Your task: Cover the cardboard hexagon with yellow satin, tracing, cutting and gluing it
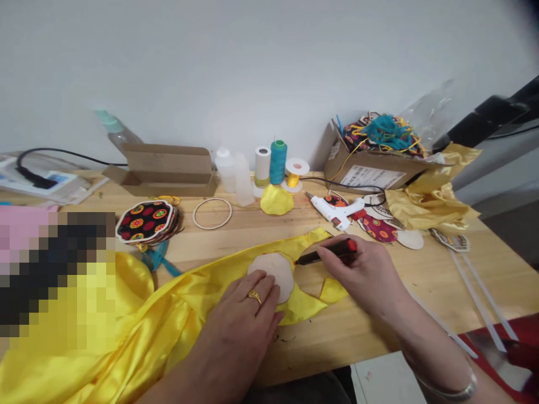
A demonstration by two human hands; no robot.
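Observation:
My left hand (248, 308) lies flat with its fingers on a pale scalloped template (281, 276), pressing it onto yellow satin fabric (219, 286). A ring is on one of its fingers. In my right hand (366, 275) is a black marker (326, 251) with a red end, gripped between thumb and fingers. The marker's tip points left and meets the fabric close to the template's upper right edge. A short red mark shows along the template's top edge. The fabric's right end is cut away in a notch, and the rest spreads over the table to the lower left.
Behind the fabric lie a stack of patterned pieces (145, 221), a wooden hoop (212, 214), a yellow fabric piece (277, 200) and a white glue gun (337, 213). Thread spools (278, 163) and bottles (242, 179) stand near the wall. A filled cardboard box (366, 168) sits at back right.

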